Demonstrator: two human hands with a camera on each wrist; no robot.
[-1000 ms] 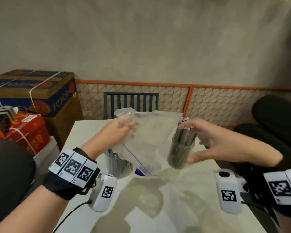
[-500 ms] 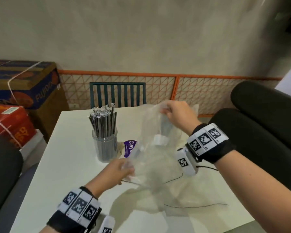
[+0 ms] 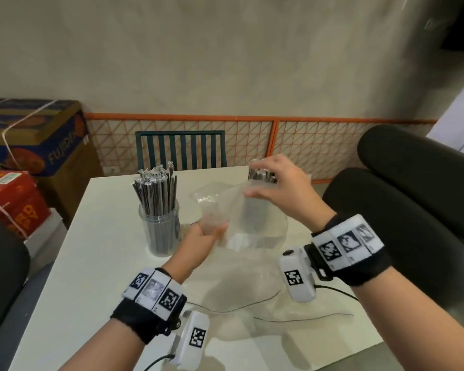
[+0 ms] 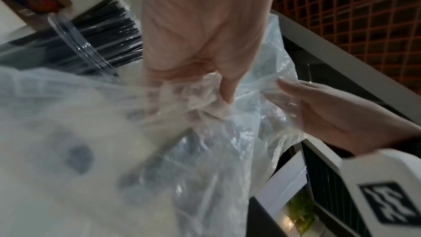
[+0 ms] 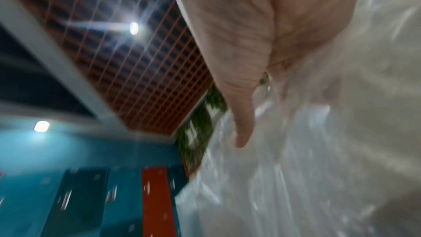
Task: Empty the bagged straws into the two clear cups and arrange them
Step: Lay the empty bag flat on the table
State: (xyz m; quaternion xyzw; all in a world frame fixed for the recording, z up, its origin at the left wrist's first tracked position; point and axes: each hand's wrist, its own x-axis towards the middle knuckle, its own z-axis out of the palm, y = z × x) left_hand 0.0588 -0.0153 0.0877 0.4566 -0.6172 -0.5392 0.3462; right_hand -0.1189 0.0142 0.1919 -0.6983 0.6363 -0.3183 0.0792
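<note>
Head view: left hand (image 3: 202,236) bunches the near part of the clear bag (image 3: 241,226); right hand (image 3: 279,188) just beyond pinches its upper edge, fingers curled. Bag looks empty, thin, limp, slippery, so grip gathered film, not flat sheet. Left of the left hand, full cup (image 3: 160,231) of straws (image 3: 156,191); second bundle behind the right hand.

Each bare forearm wears a black fabric wristband (image 3: 134,321) topped with white tiles printed in black square codes. A white camera block (image 3: 296,275) (also code-marked) hangs beneath each wrist, trailing a thin black cable (image 3: 335,289).
</note>
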